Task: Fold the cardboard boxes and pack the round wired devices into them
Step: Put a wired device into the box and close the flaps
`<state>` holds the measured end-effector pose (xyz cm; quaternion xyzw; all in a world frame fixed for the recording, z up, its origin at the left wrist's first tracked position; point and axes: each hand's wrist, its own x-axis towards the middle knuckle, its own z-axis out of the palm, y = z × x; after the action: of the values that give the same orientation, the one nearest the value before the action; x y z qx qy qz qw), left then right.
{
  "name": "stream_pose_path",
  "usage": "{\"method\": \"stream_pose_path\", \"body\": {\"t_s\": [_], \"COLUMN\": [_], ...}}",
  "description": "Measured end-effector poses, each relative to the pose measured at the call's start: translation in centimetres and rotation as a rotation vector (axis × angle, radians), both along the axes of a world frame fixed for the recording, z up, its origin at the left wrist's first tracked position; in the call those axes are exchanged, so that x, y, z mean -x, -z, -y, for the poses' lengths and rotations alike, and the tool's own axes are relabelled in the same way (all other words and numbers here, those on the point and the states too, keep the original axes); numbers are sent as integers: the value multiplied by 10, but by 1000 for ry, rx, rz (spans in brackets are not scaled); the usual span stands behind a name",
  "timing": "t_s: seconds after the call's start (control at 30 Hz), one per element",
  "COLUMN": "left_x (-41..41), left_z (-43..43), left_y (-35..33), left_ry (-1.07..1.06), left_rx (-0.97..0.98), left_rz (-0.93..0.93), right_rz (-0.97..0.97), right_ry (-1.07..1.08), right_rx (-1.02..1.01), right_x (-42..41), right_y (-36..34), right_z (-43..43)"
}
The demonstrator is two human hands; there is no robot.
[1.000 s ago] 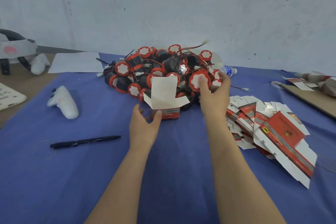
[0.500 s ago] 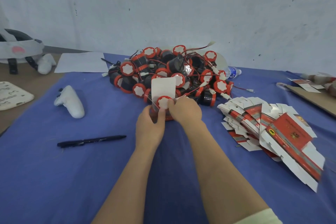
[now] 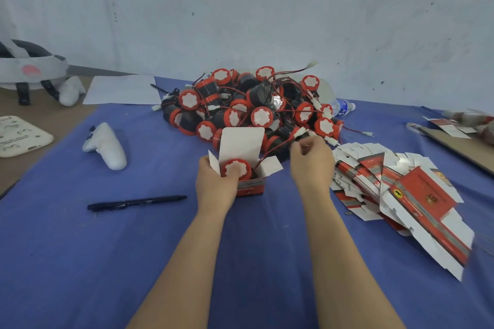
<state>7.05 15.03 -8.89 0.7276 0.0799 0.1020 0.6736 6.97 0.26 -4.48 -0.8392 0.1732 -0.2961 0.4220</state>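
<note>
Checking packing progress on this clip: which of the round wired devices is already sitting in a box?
The device in the open box held by the left hand; all others lie loose in the pile behind.

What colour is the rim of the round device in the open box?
Red, around a white face: round wired device in the red-and-white cardboard box; head view.

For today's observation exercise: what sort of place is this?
Probably a makeshift hand-packing station: a heap of round wired devices, a stack of flat cardboard boxes, and one open box holding a device.
</note>
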Motion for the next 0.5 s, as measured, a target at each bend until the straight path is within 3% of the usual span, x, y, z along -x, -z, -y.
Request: {"method": "stream_pose_path", "body": {"t_s": [0.1,0.2,0.27,0.33,0.43,0.5], "left_x": [0,0,1,1,2,2], "left_z": [5,7,6,7,8,8], "left_y": [1,1,2,2,3,3], "left_ry": [-2,5,23,36,29,27], "left_rx": [-59,-67,-69,-84,-100,-96], "left_rz": [10,23,41,63,85,83], "right_rz": [-181,-54,56,89,118,82], "right_ry": [-45,-251,-321,-349,-284,-271], "right_rx": [-385,-798,-854,-635,-21,128], "right_x": [-3,-5,-4,-2,3,7], "right_y": [12,13,6,0,-5,-8], "right_z": [11,5,1,-3,-8,-12]}}
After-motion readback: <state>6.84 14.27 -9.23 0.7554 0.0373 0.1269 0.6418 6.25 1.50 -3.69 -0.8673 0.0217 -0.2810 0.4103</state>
